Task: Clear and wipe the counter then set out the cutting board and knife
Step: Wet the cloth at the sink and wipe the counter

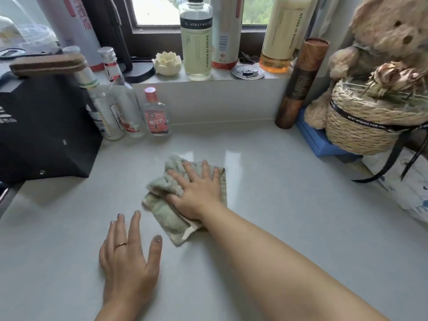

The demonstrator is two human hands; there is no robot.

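Observation:
A crumpled green cloth [162, 212] lies in the middle of the pale grey counter [278, 181]. My right hand [196, 191] presses flat on top of it, fingers spread and thumb tucked into a fold. My left hand [129, 258] rests palm down on the bare counter nearer to me and to the left of the cloth, fingers apart, with a ring on one finger, holding nothing. No cutting board or knife shows in the head view.
Three clear bottles [129, 112] stand at the back left beside a black box [44, 130]. Tall bottles [196, 38] line the window sill. A brown tube [298, 89], a blue box [317, 137], a woven basket [366, 121] and a plush bear [391, 31] fill the right side.

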